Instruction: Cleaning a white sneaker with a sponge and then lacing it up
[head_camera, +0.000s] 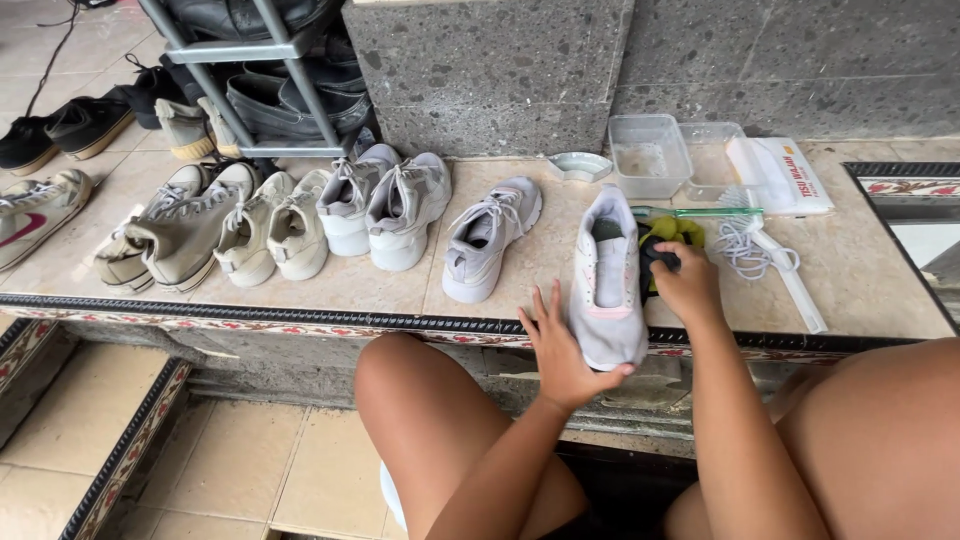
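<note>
A pale grey sneaker (607, 280) without laces lies on the tiled ledge, toe toward me. My left hand (558, 345) grips its toe end from the left. My right hand (686, 283) is closed on a dark sponge (655, 256) pressed against the sneaker's right side, next to a yellow-green cloth (680, 231). The matching laced sneaker (487, 238) sits just to the left. A bundle of white laces (752, 250) lies to the right of my right hand.
Several pale sneakers (300, 215) line the ledge to the left, before a metal shoe rack (255, 70). Two clear plastic tubs (650, 157), a small dish (580, 165), a green-handled brush (700, 212), a white brush (790, 275) and a white packet (780, 175) sit behind.
</note>
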